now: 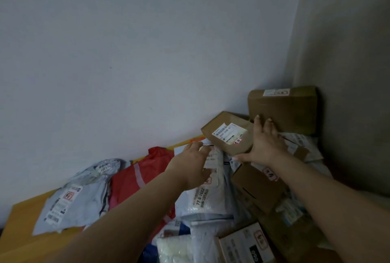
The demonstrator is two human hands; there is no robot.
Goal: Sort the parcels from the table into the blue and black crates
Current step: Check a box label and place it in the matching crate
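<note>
A small cardboard box point(231, 146) with white labels lies tilted on top of the parcel pile at the back of the table. My right hand point(264, 146) is spread against its right side, thumb along the lower edge and fingers reaching up past the far corner. To the box's left, my left hand point(190, 164) hovers with loosely bent fingers over a white padded mailer point(211, 197); I cannot tell whether it touches the box. No crates are in view.
A large cardboard box point(291, 110) leans in the wall corner behind. Another box point(255, 189) lies under my right wrist. A red bag point(133, 180) and a grey mailer point(71, 201) lie left on the yellow table point(23, 239). More parcels fill the lower right.
</note>
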